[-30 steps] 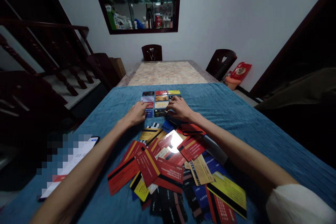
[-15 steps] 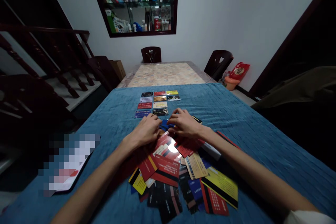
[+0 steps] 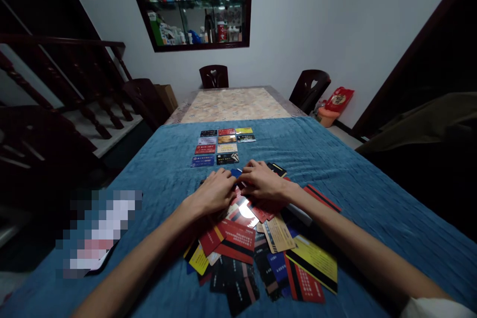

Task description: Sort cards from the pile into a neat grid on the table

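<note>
A loose heap of plastic cards lies on the blue cloth in front of me, among them a red card with a black stripe (image 3: 238,242), a yellow card (image 3: 316,261) and a tan card (image 3: 279,234). At the far side of the heap, my left hand (image 3: 218,188) rests with its fingers curled down. Close beside it, my right hand (image 3: 263,180) is bent over the cards in the same way. Part of a blue card (image 3: 236,173) shows between the two hands. The fingertips are largely hidden, so what they grip cannot be made out.
Beyond the hands, several cards lie face up in short rows, with a blue card (image 3: 203,161) and a black card (image 3: 227,158) nearest. A blurred-out phone-like object (image 3: 106,238) lies at the left. The blue cloth (image 3: 164,159) covers the near table; chairs stand around it.
My hands have drawn closer together over the heap, the left moving slightly right and both slightly lower. More of a black card shows behind my right hand. The rows look unchanged.
</note>
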The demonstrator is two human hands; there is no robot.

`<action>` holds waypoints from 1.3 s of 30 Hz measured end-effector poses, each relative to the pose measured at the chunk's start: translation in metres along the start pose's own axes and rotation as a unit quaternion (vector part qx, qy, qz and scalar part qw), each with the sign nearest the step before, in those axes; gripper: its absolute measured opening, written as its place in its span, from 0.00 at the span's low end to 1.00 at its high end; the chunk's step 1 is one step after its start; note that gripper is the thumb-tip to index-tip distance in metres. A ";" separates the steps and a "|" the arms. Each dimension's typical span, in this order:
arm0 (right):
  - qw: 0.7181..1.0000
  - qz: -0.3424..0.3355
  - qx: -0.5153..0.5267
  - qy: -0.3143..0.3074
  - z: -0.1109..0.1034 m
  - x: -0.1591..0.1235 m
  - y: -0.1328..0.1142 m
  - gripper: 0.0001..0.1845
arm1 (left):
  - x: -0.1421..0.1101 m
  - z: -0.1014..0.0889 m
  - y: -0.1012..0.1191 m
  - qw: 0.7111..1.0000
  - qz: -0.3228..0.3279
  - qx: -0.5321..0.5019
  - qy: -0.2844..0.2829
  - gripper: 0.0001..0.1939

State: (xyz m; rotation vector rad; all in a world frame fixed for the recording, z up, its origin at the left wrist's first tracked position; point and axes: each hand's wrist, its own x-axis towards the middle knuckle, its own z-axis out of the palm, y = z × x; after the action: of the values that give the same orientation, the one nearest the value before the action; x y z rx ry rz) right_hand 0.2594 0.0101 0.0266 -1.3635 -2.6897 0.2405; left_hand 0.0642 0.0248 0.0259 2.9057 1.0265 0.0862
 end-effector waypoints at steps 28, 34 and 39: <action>0.983 0.141 0.059 0.100 0.010 0.006 0.008 0.12 | -0.002 -0.006 0.001 1.000 -0.007 0.010 -0.008 0.13; 0.988 0.117 0.057 0.087 0.005 0.004 0.007 0.12 | -0.003 -0.010 0.002 0.999 -0.020 -0.005 -0.035 0.12; 0.996 0.042 0.059 0.043 -0.004 -0.002 0.016 0.15 | -0.003 -0.012 0.000 0.999 -0.012 -0.011 -0.032 0.10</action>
State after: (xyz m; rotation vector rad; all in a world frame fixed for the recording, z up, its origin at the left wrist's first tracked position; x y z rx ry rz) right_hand 0.2736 0.0179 0.0274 -1.4193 -2.5098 0.3360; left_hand 0.0608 0.0236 0.0373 2.8553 1.0433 0.0043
